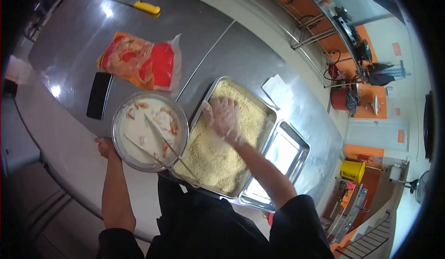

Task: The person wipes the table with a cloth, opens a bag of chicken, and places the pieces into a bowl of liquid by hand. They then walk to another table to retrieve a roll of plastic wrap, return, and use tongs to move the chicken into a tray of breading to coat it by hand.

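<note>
My right hand [224, 119], in a clear plastic glove, rests on the pale yellow crumbs [211, 154] in a metal tray [271, 128]. Its fingers are spread and look dusted with crumbs. My bare left hand [105, 147] is at the left side of a clear bowl [184, 120], its fingers partly hidden near the rim; whether it grips the bowl is unclear. White liquid [134, 136] with orange-coated pieces [172, 125] fills the bowl. Metal tongs [160, 133] lean in it, their other end over the crumb tray.
An empty metal tray [303, 154] stands right of the crumbs. Beyond are a white paper [277, 91], a red and orange plastic packet [139, 64], a black phone [99, 95] and a yellow-handled knife [147, 7] on the steel table [194, 22].
</note>
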`<state>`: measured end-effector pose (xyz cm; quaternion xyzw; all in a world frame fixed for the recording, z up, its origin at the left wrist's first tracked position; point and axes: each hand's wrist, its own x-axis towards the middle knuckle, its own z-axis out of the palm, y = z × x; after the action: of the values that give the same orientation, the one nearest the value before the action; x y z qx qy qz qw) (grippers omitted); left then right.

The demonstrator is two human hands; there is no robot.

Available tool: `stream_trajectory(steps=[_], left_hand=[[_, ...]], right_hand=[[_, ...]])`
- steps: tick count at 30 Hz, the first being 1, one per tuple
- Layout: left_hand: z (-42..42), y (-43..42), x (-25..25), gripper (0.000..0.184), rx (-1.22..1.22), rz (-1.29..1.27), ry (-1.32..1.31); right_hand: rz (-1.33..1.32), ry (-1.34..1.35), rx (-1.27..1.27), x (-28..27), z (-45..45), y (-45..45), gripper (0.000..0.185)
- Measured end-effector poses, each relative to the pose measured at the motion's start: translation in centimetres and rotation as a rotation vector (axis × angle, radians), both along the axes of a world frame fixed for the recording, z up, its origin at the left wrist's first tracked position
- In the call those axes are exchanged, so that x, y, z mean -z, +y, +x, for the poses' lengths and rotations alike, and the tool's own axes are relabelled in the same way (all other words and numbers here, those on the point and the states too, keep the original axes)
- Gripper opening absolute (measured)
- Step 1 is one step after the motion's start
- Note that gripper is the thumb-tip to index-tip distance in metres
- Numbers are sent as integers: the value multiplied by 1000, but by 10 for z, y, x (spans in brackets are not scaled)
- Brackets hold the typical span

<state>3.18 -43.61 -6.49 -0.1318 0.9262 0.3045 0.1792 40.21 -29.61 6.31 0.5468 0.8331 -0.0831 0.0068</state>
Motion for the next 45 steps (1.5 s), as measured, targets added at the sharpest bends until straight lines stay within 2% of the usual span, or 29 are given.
stream_trajectory(steps=[1,2,4,6,8,12,15,20,22,24,27,29,31,32,34,36,38,39,42,43,45], left_hand=[[-3,-2,3,74,-13,-21,-9],[-1,-5,3,74,-25,-58,-24],[2,-7,3,74,-37,-46,-37],[-1,-5,2,74,-55,-38,-39],[-6,-9,8,78,-45,30,-91],[-11,-16,23,77,-110,-74,-44],[1,-5,3,77,-137,58,-75],[21,-1,-26,74,47,30,4],[20,-1,-24,74,-40,52,-30],[14,3,-19,74,-134,65,-58],[13,-1,-11,75,-109,27,-26],[17,1,-23,75,-76,118,-57],[11,3,-17,75,-66,49,-7],[13,-1,-13,75,-27,-8,23],[16,-8,-11,74,-10,60,17],[10,-3,-15,73,9,116,12],[14,-4,-12,71,-26,142,15],[18,-8,-9,71,-31,117,1],[23,-1,-29,70,-84,180,36],[23,-1,-30,69,-38,156,56],[12,-5,-9,69,-14,109,82]], right_hand=[[-198,157,129,-10,-3,-11,48],[-197,152,138,-1,-3,-25,48],[151,68,-46,17,-2,-46,53],[103,63,-48,17,2,-49,53],[119,200,-57,15,5,-47,53],[98,210,-93,29,10,-58,53],[114,144,-107,16,5,-57,46],[54,204,-127,-2,-7,-50,42],[38,183,-190,0,-11,-50,41],[43,251,-163,20,-14,-54,42],[106,393,-256,34,-7,-55,45],[95,414,-276,30,-7,-55,46],[69,448,-262,15,-13,-58,43],[74,453,-279,15,-13,-63,43],[65,387,-200,21,-14,-59,38],[73,437,-248,18,-12,-47,34],[369,240,-228,22,-5,-44,33],[168,160,-144,16,1,-37,34],[128,273,-167,28,8,-31,34],[159,186,-180,34,9,-29,35],[155,231,-207,45,10,-30,36]])
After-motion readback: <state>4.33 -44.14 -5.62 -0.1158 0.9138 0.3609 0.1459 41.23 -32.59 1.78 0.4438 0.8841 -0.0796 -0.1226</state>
